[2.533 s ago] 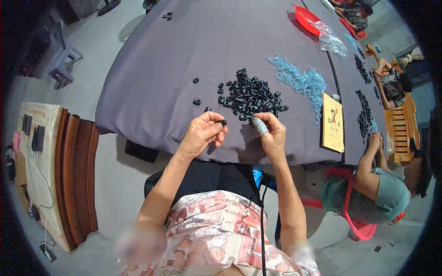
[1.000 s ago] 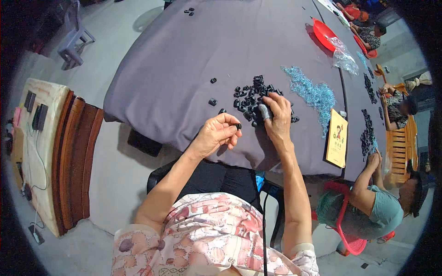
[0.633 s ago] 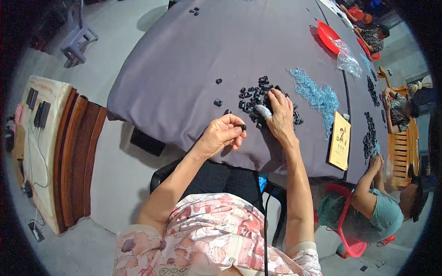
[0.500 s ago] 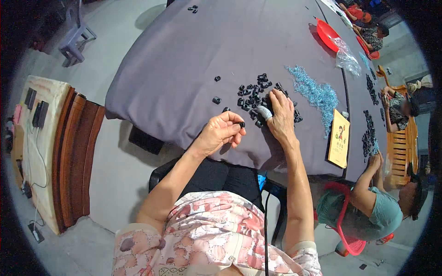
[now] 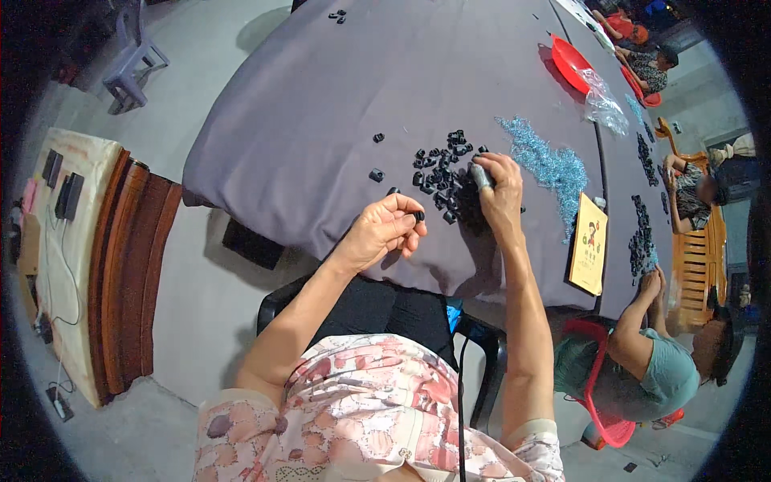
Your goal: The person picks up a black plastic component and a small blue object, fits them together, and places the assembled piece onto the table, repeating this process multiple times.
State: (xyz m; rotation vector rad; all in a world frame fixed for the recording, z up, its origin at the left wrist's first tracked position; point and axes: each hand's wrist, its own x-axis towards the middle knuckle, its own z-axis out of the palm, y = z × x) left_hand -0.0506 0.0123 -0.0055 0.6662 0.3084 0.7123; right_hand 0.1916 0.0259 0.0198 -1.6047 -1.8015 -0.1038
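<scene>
My left hand (image 5: 384, 230) is closed near the table's front edge, with a small black plastic piece (image 5: 418, 216) pinched between thumb and fingertips. Above the right side of a pile of similar black pieces (image 5: 438, 173) is my right hand (image 5: 502, 189). Its fingers are curled in toward the thumb, which has a grey wrapping (image 5: 481, 177). What those fingers hold, if anything, is hidden. Just right of this hand spreads a heap of tiny shiny bluish-silver parts (image 5: 554, 165), too small to name. A yellow booklet (image 5: 590, 245) lies nearer the edge.
A grey cloth covers the table (image 5: 345, 96). Farther off are a red plastic dish (image 5: 569, 63) and a clear plastic bag (image 5: 604, 104). On the right, a person in a teal top (image 5: 654, 369) handles other black pieces (image 5: 641, 233). Loose pieces (image 5: 377, 174) lie left of the pile.
My right hand has lifted off the black pile and shifted slightly right, its fingers now curled in. My left hand stays nearly in place, still pinching its black piece.
</scene>
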